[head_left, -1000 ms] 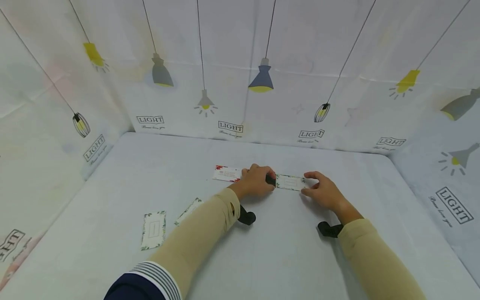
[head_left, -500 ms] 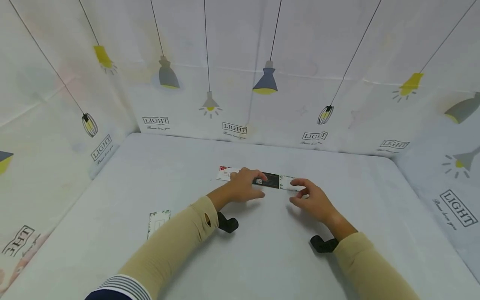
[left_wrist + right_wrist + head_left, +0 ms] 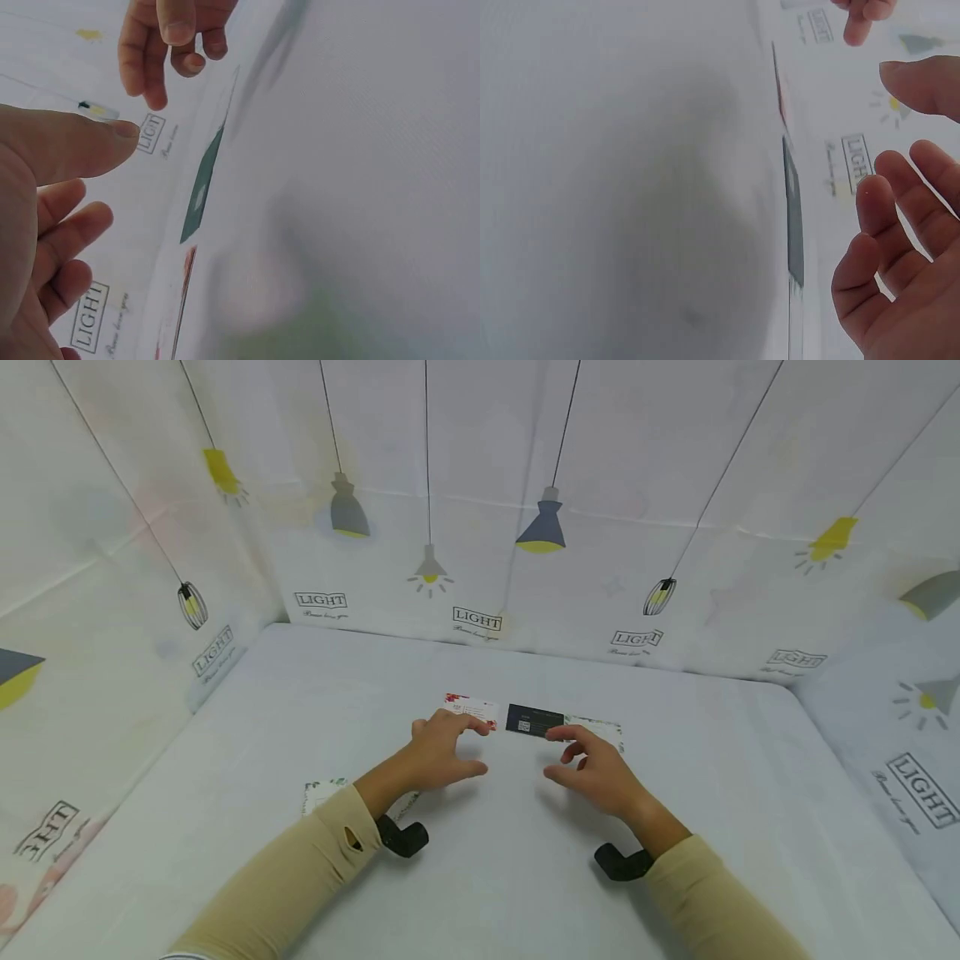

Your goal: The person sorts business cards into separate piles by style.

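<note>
Three cards lie in a row on the white table. A white card with red flowers (image 3: 474,708) is on the left, a black card with a QR code (image 3: 534,718) in the middle, and a white leaf-bordered card (image 3: 606,732) on the right. The black card meets the leaf-bordered one; a narrow gap parts it from the red-flowered one. My left hand (image 3: 437,752), fingers spread and holding nothing, hovers just in front of the red-flowered card. My right hand (image 3: 596,775) is loosely bent and holds nothing; its index finger overlaps the black card's corner in the head view.
Two more leaf-bordered cards lie to the left: one (image 3: 319,792) beside my left forearm, another (image 3: 405,805) partly hidden behind my wrist. A black wrist mount (image 3: 405,839) sits under each wrist. Behind the table (image 3: 510,877) hangs a lamp-printed cloth (image 3: 600,460).
My left hand has let go at the black card and moved left and back towards me, uncovering it. My right hand has released the leaf-bordered card and drawn back, slightly left.
</note>
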A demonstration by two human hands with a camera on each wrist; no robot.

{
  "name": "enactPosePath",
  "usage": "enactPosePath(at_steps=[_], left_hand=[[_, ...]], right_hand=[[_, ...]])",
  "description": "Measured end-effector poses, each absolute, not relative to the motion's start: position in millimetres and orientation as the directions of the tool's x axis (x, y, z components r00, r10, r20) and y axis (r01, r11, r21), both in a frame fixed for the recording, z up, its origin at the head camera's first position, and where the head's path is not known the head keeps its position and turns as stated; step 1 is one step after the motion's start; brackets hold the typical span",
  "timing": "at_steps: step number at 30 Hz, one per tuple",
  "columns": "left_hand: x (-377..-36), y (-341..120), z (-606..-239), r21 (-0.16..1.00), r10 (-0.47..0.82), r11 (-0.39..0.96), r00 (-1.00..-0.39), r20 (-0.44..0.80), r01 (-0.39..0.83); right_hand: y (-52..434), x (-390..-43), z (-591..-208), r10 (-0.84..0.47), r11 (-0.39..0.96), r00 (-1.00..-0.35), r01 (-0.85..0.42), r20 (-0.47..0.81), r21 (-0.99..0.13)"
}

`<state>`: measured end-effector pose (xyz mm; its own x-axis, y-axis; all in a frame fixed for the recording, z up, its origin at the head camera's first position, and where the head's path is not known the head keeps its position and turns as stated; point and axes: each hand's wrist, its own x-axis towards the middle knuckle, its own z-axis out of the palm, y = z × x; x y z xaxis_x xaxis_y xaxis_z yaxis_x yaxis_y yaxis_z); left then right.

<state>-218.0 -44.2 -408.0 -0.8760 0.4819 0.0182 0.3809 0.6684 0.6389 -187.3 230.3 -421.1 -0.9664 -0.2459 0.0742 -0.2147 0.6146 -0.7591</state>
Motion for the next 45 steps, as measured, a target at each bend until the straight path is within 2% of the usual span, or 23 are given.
enactPosePath(at_steps=[8, 21, 29, 45], left_hand=[[-200, -83, -419, 0.645, 0.391, 0.702, -0.92, 0.004, 0.301], [-177, -127, -430, 0.641, 0.303, 0.732, -0.953, -0.004, 0.231], [-168, -139, -441, 0.618, 0.257, 0.763, -0.966, -0.017, 0.192], [-161, -152, -449, 0.556, 0.262, 0.803, -0.965, -0.002, 0.217]], right_hand=[[198, -189, -422, -0.323, 0.575, -0.943, -0.266, 0.084, -0.774], [137, -192, -426, -0.412, 0.537, -0.91, -0.291, 0.055, -0.791], [110, -200, -430, -0.466, 0.557, -0.885, -0.281, -0.014, -0.782], [86, -205, -438, -0.513, 0.58, -0.858, -0.336, -0.013, -0.742]])
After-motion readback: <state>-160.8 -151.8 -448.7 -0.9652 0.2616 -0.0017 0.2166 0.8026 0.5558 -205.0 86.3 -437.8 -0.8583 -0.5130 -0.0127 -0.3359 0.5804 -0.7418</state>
